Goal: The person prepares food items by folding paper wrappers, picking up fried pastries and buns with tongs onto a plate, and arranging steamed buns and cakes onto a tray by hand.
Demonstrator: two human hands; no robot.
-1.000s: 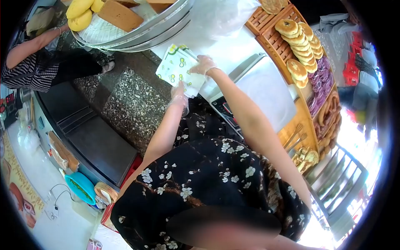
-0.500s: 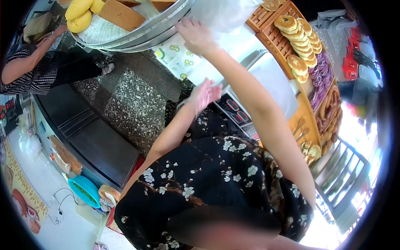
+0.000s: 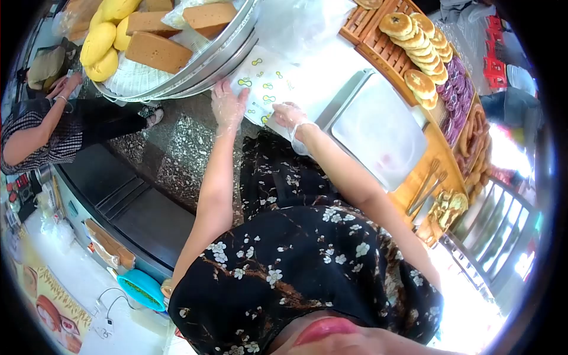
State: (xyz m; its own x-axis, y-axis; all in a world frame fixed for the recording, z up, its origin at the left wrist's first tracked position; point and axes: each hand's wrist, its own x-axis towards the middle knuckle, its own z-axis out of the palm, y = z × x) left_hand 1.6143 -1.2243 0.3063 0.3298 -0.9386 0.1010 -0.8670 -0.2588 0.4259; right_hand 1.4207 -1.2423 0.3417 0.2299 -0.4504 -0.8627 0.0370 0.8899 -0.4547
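Observation:
My left hand (image 3: 229,107), in a thin clear glove, has its fingers stretched out and thumb apart. It lies at the left edge of a white sheet with a green and yellow print (image 3: 267,86), just below the large metal tray (image 3: 228,59). My right hand (image 3: 289,117), also gloved, is closed at the sheet's near edge, fingers curled together. What it pinches, if anything, I cannot make out. Yellow buns (image 3: 99,44) and brown cake blocks (image 3: 158,52) fill the tray. Right of my right hand is a silver lidded box (image 3: 378,130).
Flat round breads (image 3: 423,50) stand on a wooden rack at the right, beside purple twisted pieces (image 3: 452,97). Tongs (image 3: 423,186) lie on the wooden board. A clear plastic bag (image 3: 305,26) sits at the top. Another person (image 3: 41,127) stands at the left.
My right hand has come down from the tray's rim to the printed sheet and closed. My left hand has moved left and up to the sheet. The scale's panel is now covered from view.

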